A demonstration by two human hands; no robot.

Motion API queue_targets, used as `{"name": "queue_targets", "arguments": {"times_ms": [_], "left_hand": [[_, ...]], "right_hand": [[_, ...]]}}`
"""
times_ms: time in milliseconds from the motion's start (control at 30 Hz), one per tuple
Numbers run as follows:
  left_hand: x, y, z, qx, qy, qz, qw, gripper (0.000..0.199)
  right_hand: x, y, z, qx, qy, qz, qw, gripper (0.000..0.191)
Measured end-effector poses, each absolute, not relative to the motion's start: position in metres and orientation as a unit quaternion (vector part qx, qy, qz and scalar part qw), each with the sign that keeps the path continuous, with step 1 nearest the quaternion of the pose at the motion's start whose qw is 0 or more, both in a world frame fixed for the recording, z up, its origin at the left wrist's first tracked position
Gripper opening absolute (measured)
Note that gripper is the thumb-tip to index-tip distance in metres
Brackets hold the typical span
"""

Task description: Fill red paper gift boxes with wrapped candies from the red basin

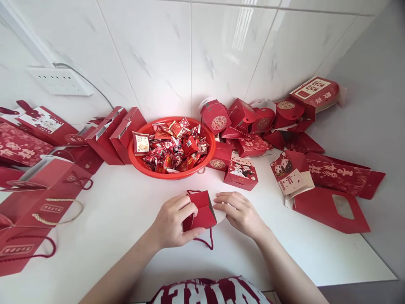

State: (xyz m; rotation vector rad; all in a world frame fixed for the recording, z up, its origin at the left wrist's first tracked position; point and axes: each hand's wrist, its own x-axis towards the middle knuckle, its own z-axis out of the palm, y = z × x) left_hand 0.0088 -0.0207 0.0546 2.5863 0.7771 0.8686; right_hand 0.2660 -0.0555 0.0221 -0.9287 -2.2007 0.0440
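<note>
A small red gift box (pixel 202 211) lies on its side just above the white tabletop, with dark red cord handles showing at its far and near edges. My left hand (pixel 175 219) is closed around its left part, the thumb along the near side and the fingers over the top. At the right end, a pale flap stands open, and the fingers of my right hand (pixel 238 213) are bent against it; my right thumb is hidden. What is inside the box cannot be seen.
Beyond the hands sits a red basin (pixel 134 162) full of wrapped sweets (pixel 177 145). Folded red boxes (pixel 47 190) with cord handles stand at left. More boxes (pixel 242 171) pile up along the wall, and flat cartons (pixel 332 207) lie at right. A power strip (pixel 58 80) is on the wall.
</note>
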Motion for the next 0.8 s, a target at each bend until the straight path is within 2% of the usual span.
{"name": "queue_targets", "arguments": {"times_ms": [100,167,267,333,400,500,600,667,733,800], "left_hand": [[0.005,-0.02,0.057,0.852,0.338,0.351,0.189,0.024],[0.001,-0.016,0.057,0.791,0.418,0.367,0.256,0.03],[-0.006,-0.007,0.052,0.715,0.51,0.301,0.37,0.044],[-0.009,-0.002,0.046,0.708,0.531,0.254,0.39,0.049],[-0.009,0.0,0.042,0.723,0.54,0.239,0.359,0.05],[-0.003,-0.004,0.038,0.762,0.537,0.26,0.253,0.049],[0.003,-0.01,0.037,0.79,0.525,0.297,0.112,0.041],[0.006,-0.013,0.036,0.794,0.524,0.307,0.032,0.036],[0.008,-0.014,0.034,0.797,0.519,0.309,0.019,0.034],[0.008,-0.013,0.031,0.794,0.512,0.314,0.098,0.036]], "right_hand": [[0.274,-0.055,0.021,-0.369,-0.851,0.042,0.372,0.034],[0.279,-0.054,0.022,-0.372,-0.846,0.074,0.374,0.037],[0.282,-0.055,0.024,-0.373,-0.834,0.136,0.382,0.038],[0.278,-0.055,0.026,-0.386,-0.819,0.161,0.393,0.034],[0.271,-0.057,0.025,-0.414,-0.797,0.171,0.405,0.023],[0.255,-0.058,0.021,-0.464,-0.759,0.165,0.425,0.011],[0.242,-0.059,0.016,-0.516,-0.724,0.144,0.435,0.005],[0.238,-0.058,0.013,-0.537,-0.713,0.141,0.428,0.012],[0.236,-0.057,0.012,-0.544,-0.711,0.16,0.417,0.019],[0.236,-0.055,0.01,-0.548,-0.701,0.203,0.409,0.024]]}}
